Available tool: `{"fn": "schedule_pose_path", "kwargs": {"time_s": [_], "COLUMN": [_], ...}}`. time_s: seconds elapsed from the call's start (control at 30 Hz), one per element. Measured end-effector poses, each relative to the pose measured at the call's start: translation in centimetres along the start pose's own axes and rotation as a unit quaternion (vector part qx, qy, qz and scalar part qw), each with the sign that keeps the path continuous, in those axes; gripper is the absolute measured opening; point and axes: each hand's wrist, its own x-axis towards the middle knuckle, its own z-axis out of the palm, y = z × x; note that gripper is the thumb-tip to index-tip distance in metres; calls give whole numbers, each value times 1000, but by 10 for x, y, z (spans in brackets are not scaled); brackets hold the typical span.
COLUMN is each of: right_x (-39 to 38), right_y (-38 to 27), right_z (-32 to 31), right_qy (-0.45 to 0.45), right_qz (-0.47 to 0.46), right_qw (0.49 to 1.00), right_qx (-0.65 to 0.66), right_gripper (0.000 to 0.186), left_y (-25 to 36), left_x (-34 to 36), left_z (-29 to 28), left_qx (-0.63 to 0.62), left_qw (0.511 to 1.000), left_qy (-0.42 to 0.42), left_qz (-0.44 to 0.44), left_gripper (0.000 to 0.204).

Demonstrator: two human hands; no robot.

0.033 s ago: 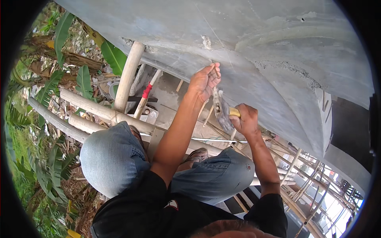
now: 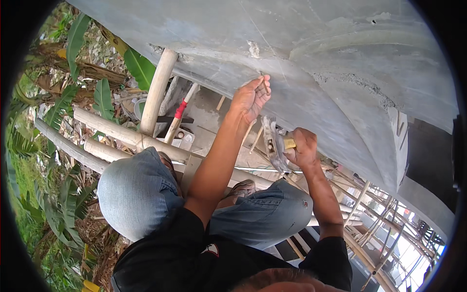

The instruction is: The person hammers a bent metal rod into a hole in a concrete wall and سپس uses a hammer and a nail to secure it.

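My left hand (image 2: 250, 100) pinches a slim, short chisel (image 2: 263, 85) between the thumb and fingers. Its upper end points at the grey cement surface (image 2: 219, 70); whether the tip touches cannot be told. Below and to the right, my right hand (image 2: 303, 147) is closed round the short yellowish handle of a hammer (image 2: 275, 146). The worn metal hammer head is slightly blurred and stands apart from the chisel, just below my left hand. A pale chipped patch (image 2: 253, 49) marks the cement above the chisel.
I sit on bamboo poles (image 2: 170, 153), with an upright pole (image 2: 159, 92) at the left and a red-wrapped pole (image 2: 180, 111) beside it. Banana plants (image 2: 63, 204) and litter lie below left. More bamboo scaffolding (image 2: 374, 219) extends at the lower right. A rough cement edge (image 2: 360, 82) curves rightward.
The hammer has shifted slightly down and away from my left hand, its head turned a little. My left hand and the chisel have hardly moved.
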Motion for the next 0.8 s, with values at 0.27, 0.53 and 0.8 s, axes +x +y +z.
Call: {"fn": "schedule_pose_path", "kwargs": {"time_s": [0.27, 0.53, 0.8], "right_x": [-26, -5, 21], "right_y": [5, -18, -32], "right_z": [2, -4, -13], "right_qy": [-31, -60, -53], "right_qz": [12, -8, -15], "right_qw": [999, 998, 998], "right_qx": [25, 23, -3], "right_gripper": [46, 46, 44], "left_y": [-8, 9, 26], "left_x": [-15, -11, -8], "left_z": [-2, -14, -10], "left_qx": [34, 31, 21], "left_qw": [998, 998, 999], "left_qy": [-8, -44, -15], "left_qz": [61, 36, -24], "left_gripper": [23, 25, 20]}}
